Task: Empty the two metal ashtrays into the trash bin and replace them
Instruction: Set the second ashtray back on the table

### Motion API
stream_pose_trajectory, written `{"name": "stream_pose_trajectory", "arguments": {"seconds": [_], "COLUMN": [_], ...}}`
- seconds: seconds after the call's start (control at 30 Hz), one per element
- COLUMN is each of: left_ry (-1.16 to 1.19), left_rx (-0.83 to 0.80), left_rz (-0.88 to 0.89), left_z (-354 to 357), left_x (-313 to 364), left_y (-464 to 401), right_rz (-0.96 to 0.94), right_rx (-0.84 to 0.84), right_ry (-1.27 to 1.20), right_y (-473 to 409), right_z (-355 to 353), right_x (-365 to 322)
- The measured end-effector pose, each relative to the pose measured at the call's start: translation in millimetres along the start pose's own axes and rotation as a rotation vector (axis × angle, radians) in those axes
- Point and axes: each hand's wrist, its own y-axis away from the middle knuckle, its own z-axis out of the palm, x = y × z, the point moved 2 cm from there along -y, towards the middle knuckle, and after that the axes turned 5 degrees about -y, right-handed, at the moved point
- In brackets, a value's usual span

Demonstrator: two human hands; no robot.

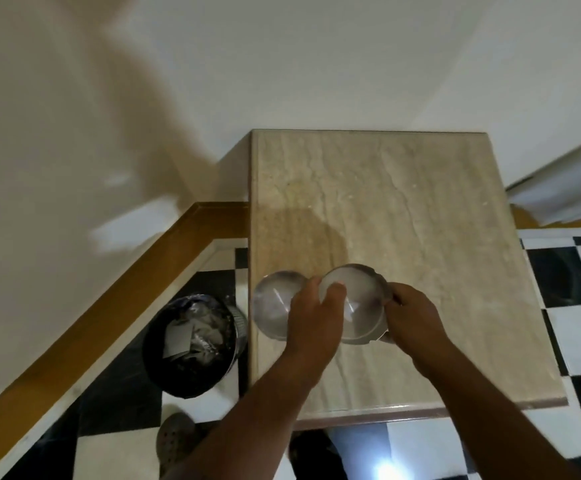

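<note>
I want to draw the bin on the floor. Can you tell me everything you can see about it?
The trash bin is round and dark, maybe black, and stands upright on the black-and-white checkered floor, left of the marble-topped table and near the wall's brown baseboard. Its top is open. Inside lie crumpled pale papers and other greyish rubbish, filling much of it. A ribbed pale part shows at its right rim; the blur hides what it is. Neither hand touches the bin.
</note>
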Motion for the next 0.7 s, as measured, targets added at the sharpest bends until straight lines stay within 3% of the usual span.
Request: {"name": "stream_pose_trajectory", "arguments": {"seconds": [0.37,0.7], "left_ry": [-0.144,-0.271], "left_rx": [-0.030,-0.025], "left_rz": [-0.011,0.037], "left_z": [55.1,63.9], "left_x": [-25.8,-44.3], "left_y": [-33.2,-45.9], "right_rz": [0.036,0.048], "right_rx": [-0.091,-0.099], "right_ry": [0.161,0.014], "right_y": [-63.5,-71.1], "right_z": [-8.9,-9.0], "right_x": [46.3,59.6]}}
